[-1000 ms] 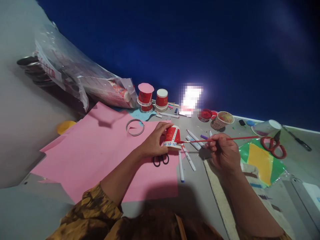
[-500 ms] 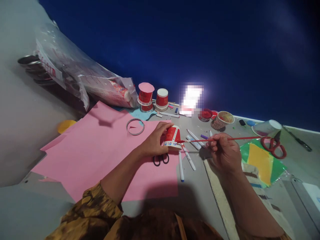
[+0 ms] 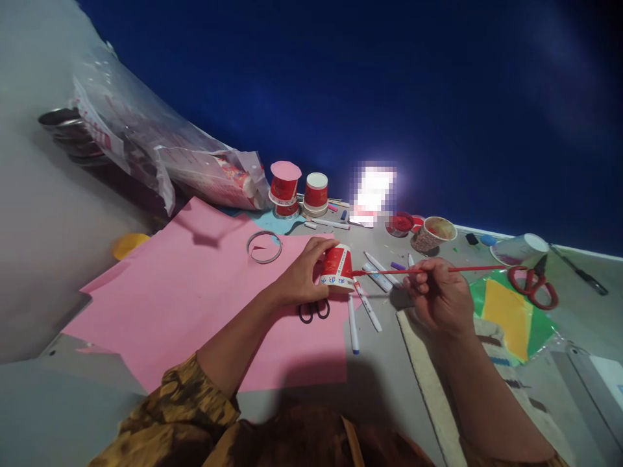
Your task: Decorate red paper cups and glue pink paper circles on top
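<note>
A paper cup (image 3: 337, 263), partly coated red with a white printed rim at the bottom, is gripped from the left by my left hand (image 3: 307, 271). My right hand (image 3: 437, 292) pinches a thin red paintbrush (image 3: 389, 272) held nearly level. Its red-wetted tip is at the right side of the cup. Below the cup, black scissor handles (image 3: 314, 311) lie on a large pink sheet (image 3: 204, 285). White markers (image 3: 368, 303) are spread between the two hands.
Red cups (image 3: 285, 188) stand at the back, near a bright phone (image 3: 372, 194). A red paint pot (image 3: 401, 224) and a stained cup (image 3: 433, 235) are behind my right hand. Red-handled scissors (image 3: 533, 288) lie on coloured sheets at right. A tape ring (image 3: 264, 247) rests on the pink sheet.
The brush tip has shifted slightly right and up, from the cup's lower front to its right edge. The cup has turned a little in my left hand.
</note>
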Available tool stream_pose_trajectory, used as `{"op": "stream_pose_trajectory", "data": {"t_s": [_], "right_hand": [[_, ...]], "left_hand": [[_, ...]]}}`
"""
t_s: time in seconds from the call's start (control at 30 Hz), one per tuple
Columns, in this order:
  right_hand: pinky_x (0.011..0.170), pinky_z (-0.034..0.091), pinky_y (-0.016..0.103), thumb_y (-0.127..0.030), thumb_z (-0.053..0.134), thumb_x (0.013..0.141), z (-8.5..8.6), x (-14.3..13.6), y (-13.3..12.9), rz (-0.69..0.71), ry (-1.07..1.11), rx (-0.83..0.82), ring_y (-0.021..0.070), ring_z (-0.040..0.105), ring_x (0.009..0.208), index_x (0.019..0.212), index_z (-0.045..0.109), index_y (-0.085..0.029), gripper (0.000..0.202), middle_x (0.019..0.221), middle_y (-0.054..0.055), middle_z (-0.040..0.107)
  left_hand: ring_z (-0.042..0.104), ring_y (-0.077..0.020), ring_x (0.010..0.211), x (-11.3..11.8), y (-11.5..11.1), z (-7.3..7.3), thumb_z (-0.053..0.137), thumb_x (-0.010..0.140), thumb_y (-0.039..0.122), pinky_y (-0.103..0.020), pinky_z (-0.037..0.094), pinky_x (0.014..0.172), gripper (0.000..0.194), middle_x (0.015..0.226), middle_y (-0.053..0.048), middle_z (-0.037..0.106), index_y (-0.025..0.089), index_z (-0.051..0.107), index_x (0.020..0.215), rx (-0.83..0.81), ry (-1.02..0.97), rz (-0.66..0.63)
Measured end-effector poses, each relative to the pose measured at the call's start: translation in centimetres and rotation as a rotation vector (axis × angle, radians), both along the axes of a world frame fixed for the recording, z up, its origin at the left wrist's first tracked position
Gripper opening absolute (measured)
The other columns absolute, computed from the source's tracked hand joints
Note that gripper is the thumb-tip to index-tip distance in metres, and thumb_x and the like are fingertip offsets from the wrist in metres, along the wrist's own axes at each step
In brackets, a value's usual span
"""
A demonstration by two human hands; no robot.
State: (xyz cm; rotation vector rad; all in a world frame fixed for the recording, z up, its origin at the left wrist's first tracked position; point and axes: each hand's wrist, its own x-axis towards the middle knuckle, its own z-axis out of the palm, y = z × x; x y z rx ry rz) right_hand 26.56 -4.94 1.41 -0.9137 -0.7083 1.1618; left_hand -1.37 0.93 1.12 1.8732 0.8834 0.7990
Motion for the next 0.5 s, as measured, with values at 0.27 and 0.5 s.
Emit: {"op": "stream_pose_trajectory", "data": {"t_s": [0.27,0.5], "right_hand": [[0.050,0.049,0.020,-0.048,0.094,0.076,0.3,0.5,0.3,-0.055,0.029,0.004,0.0059,0.046,0.049,0.079,0.069,-0.021,0.037,0.061,-0.006,0.058],[0.045,0.042,0.015,-0.047,0.096,0.074,-0.3,1.4,1.1,-0.067,0.110,-0.001,0.0054,0.046,0.051,0.081,0.068,-0.021,0.039,0.063,-0.006,0.056]], "left_hand": [[0.044,-0.0341,0.149,0.2,-0.1,-0.1,0.069,0.064,0.009,-0.056,0.039,0.127,0.092,0.157,-0.009,0.039,0.031,0.046,0.150,0.029,-0.050,-0.007],[0.042,-0.0320,0.150,0.4,-0.2,-0.4,0.071,0.068,0.007,-0.055,0.041,0.126,0.090,0.156,-0.010,0.038,0.031,0.042,0.150,0.038,-0.076,0.044]]}}
